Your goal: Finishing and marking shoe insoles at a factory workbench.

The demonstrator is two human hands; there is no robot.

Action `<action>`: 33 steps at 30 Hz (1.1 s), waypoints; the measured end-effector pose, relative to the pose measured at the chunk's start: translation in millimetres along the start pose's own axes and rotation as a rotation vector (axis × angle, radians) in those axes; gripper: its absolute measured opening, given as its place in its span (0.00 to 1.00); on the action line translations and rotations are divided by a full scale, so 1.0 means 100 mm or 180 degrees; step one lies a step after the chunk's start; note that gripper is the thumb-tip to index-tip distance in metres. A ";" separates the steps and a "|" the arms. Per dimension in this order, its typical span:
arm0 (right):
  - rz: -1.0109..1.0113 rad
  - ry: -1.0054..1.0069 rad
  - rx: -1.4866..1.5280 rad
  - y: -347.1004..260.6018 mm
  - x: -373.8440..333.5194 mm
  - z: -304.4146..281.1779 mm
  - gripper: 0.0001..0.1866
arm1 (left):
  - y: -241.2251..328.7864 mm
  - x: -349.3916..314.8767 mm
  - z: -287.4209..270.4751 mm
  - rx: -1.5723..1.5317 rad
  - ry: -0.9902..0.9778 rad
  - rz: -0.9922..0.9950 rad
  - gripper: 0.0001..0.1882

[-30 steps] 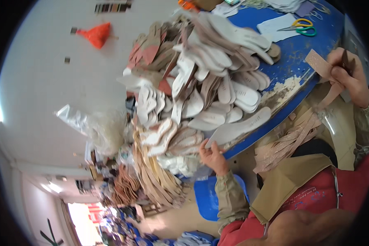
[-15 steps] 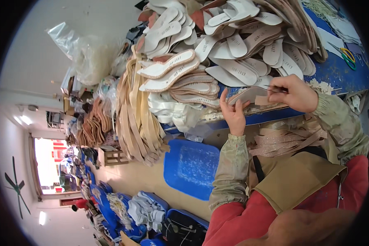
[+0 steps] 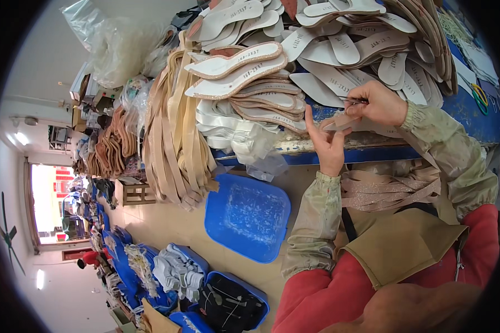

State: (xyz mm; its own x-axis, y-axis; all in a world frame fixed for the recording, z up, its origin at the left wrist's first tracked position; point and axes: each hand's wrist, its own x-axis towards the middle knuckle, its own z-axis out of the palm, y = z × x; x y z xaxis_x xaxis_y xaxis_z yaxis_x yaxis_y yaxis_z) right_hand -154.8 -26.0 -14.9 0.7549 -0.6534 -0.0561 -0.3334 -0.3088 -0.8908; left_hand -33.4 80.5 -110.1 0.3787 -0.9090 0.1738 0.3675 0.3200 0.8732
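Note:
My left hand (image 3: 329,149) is at the front edge of the bench, closed on the narrow end of a shoe insole (image 3: 381,128), its index finger raised. My right hand (image 3: 382,104) pinches a beige glittery strip (image 3: 343,120) against the insole's end. A thin dark pointed tool (image 3: 356,101) also sticks out of the right fingers; its kind cannot be made out. Part of the insole is hidden behind my hands. More glittery strips (image 3: 391,188) hang across my lap over a tan apron (image 3: 403,238).
Piled white insoles (image 3: 322,83) cover the blue bench (image 3: 466,119). Beside them hang long beige strips (image 3: 169,133) and white ribbon bundles (image 3: 239,139). Scissors (image 3: 479,97) lie at the far right. A blue plastic bin (image 3: 247,219) stands on the floor; filled crates (image 3: 233,302) sit beyond.
My right hand has moved left and up with the strip, toward my left hand at the insole's end. The view has shifted slightly.

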 end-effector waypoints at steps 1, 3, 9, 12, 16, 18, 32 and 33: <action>0.0002 0.0002 0.0032 0.00 0.02 0.01 0.03 | 0.00 0.01 -0.02 -0.0035 -0.0051 0.0034 0.41; 0.0040 -0.0023 -0.0009 0.00 0.07 0.03 0.02 | -0.03 0.03 -0.06 0.0006 -0.0057 0.0085 0.41; 0.0562 -0.0169 -0.0157 -0.11 0.16 0.05 0.01 | -0.03 0.03 -0.04 0.0194 0.0126 0.0150 0.36; 0.1005 -0.0227 -0.0190 -0.17 0.16 0.00 0.01 | -0.05 0.03 0.00 0.0234 0.0315 0.0043 0.32; 0.1222 -0.0436 0.0718 -0.06 0.19 -0.17 0.01 | -0.27 0.05 -0.15 0.0368 -0.0068 0.0314 0.18; 0.0853 -0.0495 0.0570 0.04 0.18 -0.15 0.01 | -0.22 0.04 -0.20 0.0400 -0.0027 0.0273 0.15; 0.0134 0.0436 -0.0163 0.36 -0.50 -0.24 0.03 | 0.18 0.18 0.07 0.1802 -0.0530 0.0458 0.05; 0.0044 0.0555 -0.0023 0.38 -0.52 -0.21 0.03 | 0.21 0.21 0.15 0.2240 -0.0705 0.0892 0.04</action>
State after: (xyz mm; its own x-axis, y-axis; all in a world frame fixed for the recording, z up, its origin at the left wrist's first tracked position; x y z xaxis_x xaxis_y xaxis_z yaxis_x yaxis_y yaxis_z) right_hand -218.3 -18.5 -36.6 0.6410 -0.7674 0.0115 -0.3476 -0.3036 -0.8872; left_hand -30.2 64.0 -80.8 0.1724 -0.8752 0.4520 -0.3687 0.3682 0.8535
